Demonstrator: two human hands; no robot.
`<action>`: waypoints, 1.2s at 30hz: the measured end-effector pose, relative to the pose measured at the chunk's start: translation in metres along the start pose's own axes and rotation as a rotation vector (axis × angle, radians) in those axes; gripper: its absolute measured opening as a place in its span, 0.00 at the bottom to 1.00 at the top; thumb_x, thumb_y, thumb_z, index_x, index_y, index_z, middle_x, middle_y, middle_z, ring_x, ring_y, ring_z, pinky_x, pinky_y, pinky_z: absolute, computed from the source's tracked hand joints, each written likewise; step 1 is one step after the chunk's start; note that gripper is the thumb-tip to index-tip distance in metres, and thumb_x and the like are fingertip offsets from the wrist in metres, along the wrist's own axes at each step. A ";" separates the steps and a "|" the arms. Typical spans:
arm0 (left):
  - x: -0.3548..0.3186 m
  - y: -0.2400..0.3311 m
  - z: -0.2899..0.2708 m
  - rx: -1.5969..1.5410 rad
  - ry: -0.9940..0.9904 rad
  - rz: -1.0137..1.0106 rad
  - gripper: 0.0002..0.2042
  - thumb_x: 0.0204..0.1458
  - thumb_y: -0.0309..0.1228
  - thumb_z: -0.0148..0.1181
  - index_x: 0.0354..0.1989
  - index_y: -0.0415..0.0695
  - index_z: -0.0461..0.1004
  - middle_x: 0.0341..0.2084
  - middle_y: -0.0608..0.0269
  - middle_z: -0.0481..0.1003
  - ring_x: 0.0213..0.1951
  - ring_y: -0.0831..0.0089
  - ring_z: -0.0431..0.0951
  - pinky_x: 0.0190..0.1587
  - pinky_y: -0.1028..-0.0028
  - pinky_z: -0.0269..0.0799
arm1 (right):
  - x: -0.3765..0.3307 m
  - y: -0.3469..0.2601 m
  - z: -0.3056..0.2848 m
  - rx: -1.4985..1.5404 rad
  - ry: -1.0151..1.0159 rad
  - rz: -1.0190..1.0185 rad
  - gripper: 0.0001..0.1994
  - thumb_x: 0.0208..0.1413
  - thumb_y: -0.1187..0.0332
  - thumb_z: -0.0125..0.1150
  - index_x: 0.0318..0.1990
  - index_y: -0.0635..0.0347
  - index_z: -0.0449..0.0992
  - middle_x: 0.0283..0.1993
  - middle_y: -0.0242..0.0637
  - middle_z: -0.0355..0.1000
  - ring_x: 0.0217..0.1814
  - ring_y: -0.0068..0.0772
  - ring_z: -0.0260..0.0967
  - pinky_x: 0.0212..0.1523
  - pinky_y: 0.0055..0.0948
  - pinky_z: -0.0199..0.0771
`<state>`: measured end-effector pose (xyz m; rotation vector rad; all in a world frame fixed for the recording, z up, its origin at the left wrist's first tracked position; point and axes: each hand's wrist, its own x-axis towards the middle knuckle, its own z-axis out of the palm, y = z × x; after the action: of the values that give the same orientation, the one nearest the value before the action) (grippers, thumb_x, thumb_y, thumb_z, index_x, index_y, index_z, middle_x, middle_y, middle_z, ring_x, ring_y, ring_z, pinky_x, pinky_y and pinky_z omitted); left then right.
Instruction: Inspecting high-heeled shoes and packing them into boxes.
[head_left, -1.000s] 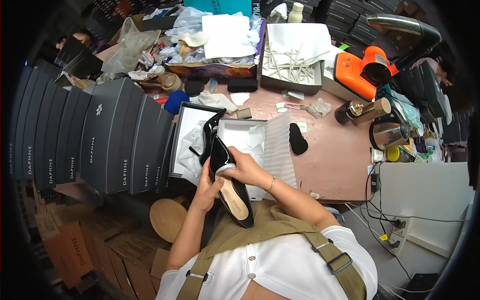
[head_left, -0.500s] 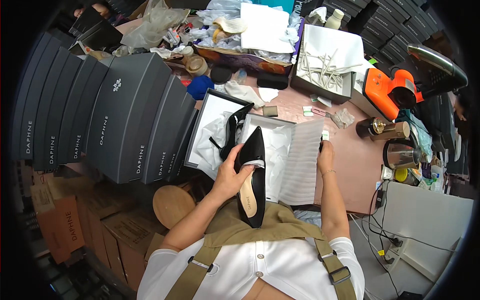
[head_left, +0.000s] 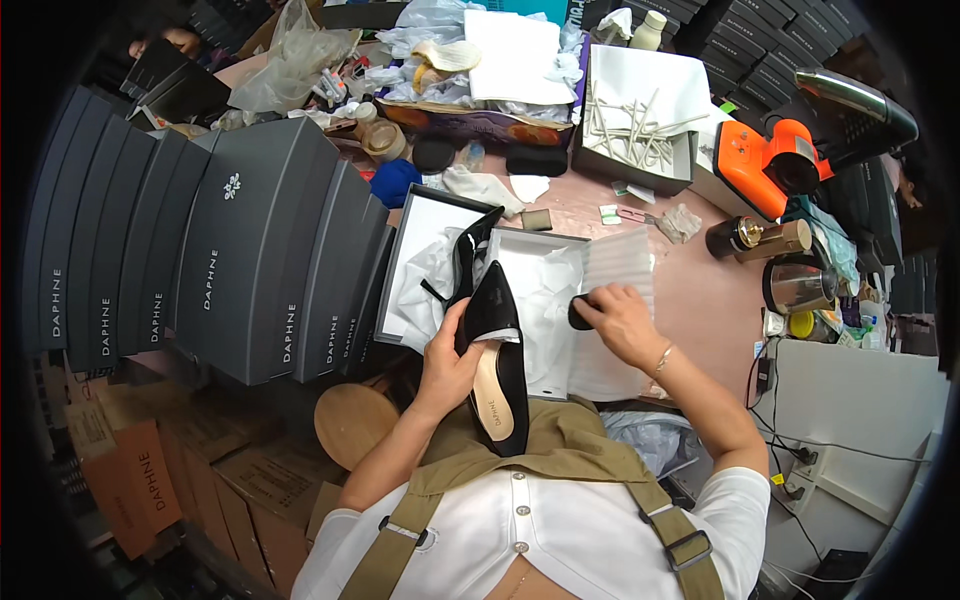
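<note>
My left hand [head_left: 447, 368] grips a black pointed-toe shoe [head_left: 510, 385] by its side, over my lap, toe pointing away from me. Its insole is beige, and some white paper shows at the opening. My right hand [head_left: 628, 325] pinches a small black rounded pad [head_left: 579, 313], apart from the shoe and to its right. Its exact kind is unclear. Beneath that hand a white foam sheet [head_left: 612, 262] spreads out of an open shoebox [head_left: 512, 236] lined with white paper. A second black shoe [head_left: 463, 262], with a slim heel, lies on paper in the grey box part [head_left: 398, 236] to the left.
Grey shoeboxes [head_left: 240, 250] stand in a row at the left. Behind are a box of white sticks [head_left: 640, 130], a carton of wrapping [head_left: 480, 118] and an orange device [head_left: 750, 165]. A glass jug [head_left: 800, 283] stands at the right. A round wooden stool [head_left: 355, 425] is lower left.
My right hand has come in from the foam sheet's right edge toward the shoe, carrying the black pad. The shoe's toe has dropped a little nearer to me, still in my left hand.
</note>
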<state>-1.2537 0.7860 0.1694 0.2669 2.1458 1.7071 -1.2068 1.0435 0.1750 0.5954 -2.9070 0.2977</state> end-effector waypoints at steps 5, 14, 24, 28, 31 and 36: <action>0.001 0.012 0.005 0.028 -0.032 0.083 0.25 0.50 0.20 0.57 0.59 0.39 0.61 0.44 0.50 0.75 0.48 0.65 0.75 0.51 0.71 0.69 | 0.043 -0.040 -0.030 0.284 0.257 -0.189 0.22 0.44 0.74 0.56 0.51 0.48 0.75 0.37 0.33 0.67 0.34 0.34 0.63 0.34 0.32 0.63; 0.003 -0.003 0.005 -0.259 -0.110 -0.018 0.23 0.54 0.19 0.53 0.59 0.35 0.59 0.49 0.59 0.70 0.52 0.74 0.70 0.55 0.75 0.64 | 0.051 -0.031 -0.009 0.287 0.319 -0.250 0.18 0.45 0.74 0.59 0.48 0.50 0.77 0.37 0.36 0.71 0.35 0.37 0.67 0.34 0.32 0.66; 0.040 -0.017 0.007 -0.688 0.198 -0.108 0.24 0.55 0.22 0.52 0.61 0.38 0.56 0.51 0.57 0.68 0.49 0.73 0.70 0.53 0.74 0.65 | 0.021 -0.084 0.024 1.707 0.009 0.662 0.27 0.54 0.65 0.60 0.61 0.65 0.63 0.48 0.37 0.69 0.50 0.23 0.66 0.49 0.26 0.68; 0.039 0.019 -0.024 -0.729 -0.157 -0.111 0.32 0.58 0.37 0.54 0.67 0.39 0.48 0.63 0.53 0.56 0.64 0.67 0.56 0.64 0.68 0.51 | 0.017 -0.064 0.040 2.258 0.027 0.849 0.18 0.51 0.77 0.48 0.52 0.68 0.67 0.44 0.41 0.73 0.41 0.29 0.75 0.41 0.26 0.78; 0.036 -0.015 -0.055 -0.559 0.011 -0.134 0.33 0.60 0.49 0.47 0.67 0.42 0.49 0.63 0.55 0.58 0.66 0.64 0.53 0.66 0.62 0.46 | 0.011 -0.060 0.035 2.415 0.013 0.735 0.18 0.54 0.73 0.50 0.52 0.71 0.67 0.44 0.46 0.74 0.42 0.33 0.76 0.40 0.27 0.79; 0.007 -0.054 -0.011 -0.925 -0.454 -0.355 0.33 0.53 0.60 0.51 0.57 0.44 0.65 0.53 0.64 0.69 0.53 0.75 0.67 0.60 0.68 0.56 | 0.002 -0.072 0.079 2.796 -0.036 0.622 0.18 0.58 0.67 0.54 0.53 0.67 0.69 0.43 0.49 0.74 0.37 0.40 0.76 0.31 0.33 0.80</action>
<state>-1.2598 0.7660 0.1176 -0.0021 0.8826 1.9647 -1.1887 0.9599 0.1107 -0.3780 -0.2986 3.5421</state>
